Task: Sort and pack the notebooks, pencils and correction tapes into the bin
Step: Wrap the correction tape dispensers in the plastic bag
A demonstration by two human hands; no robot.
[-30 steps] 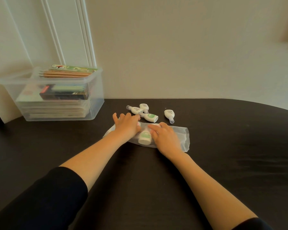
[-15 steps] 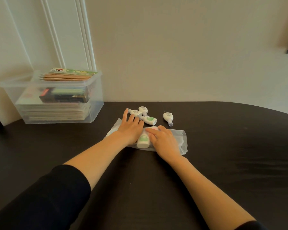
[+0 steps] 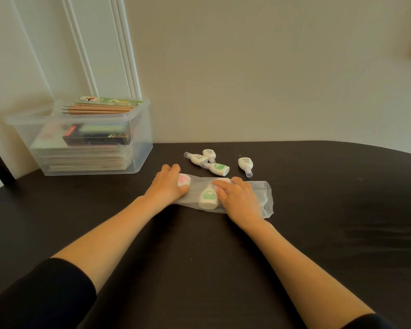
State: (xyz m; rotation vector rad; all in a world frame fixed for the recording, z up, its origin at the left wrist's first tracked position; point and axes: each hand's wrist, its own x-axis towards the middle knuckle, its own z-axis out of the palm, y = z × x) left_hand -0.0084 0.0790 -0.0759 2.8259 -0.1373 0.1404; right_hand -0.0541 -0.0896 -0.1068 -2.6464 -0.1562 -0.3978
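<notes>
Four loose correction tapes [image 3: 217, 169] between bag [image 3: 264, 194] and far table edge [image 3: 294, 143]

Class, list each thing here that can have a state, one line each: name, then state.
Clear bin, open, no lid, part filled.
Pencils, lying at the top of the bin.
Translucent bag, flat on the table, green correction tape inside.
Loose correction tapes, four, lying outside the bag.
Left hand, grips the pink correction tape at the bag's end.
Right hand, fingers flat, pressing the bag.
</notes>
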